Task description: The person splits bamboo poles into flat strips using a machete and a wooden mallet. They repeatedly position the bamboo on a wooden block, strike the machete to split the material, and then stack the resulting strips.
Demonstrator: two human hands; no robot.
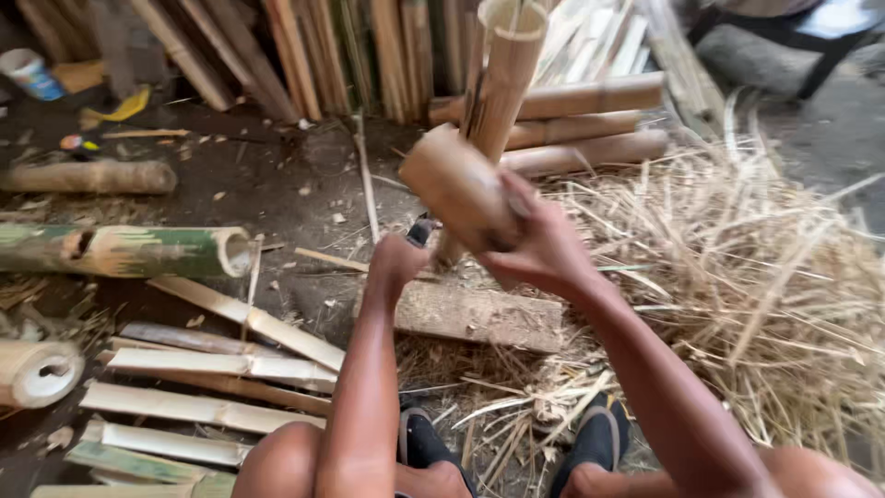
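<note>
My right hand (pixel 539 242) grips a short, thick wooden mallet (pixel 456 184), its blunt end raised up and to the left. My left hand (pixel 398 256) is closed on a dark handle, apparently a knife (pixel 421 230), whose blade is hidden behind the mallet. An upright bamboo tube (pixel 502 78) stands just behind both hands, its open top near the frame's upper edge. Its foot rests by a flat wooden block (pixel 479 318) on the ground. My two feet in dark sandals (pixel 599 438) show at the bottom.
Split bamboo slats (pixel 198 406) lie at lower left beside a green bamboo pole (pixel 129 251) and a cut section (pixel 37 372). A heap of pale shavings (pixel 756 277) fills the right. Bamboo poles (pixel 581 124) and leaning slats (pixel 304 51) stand at the back.
</note>
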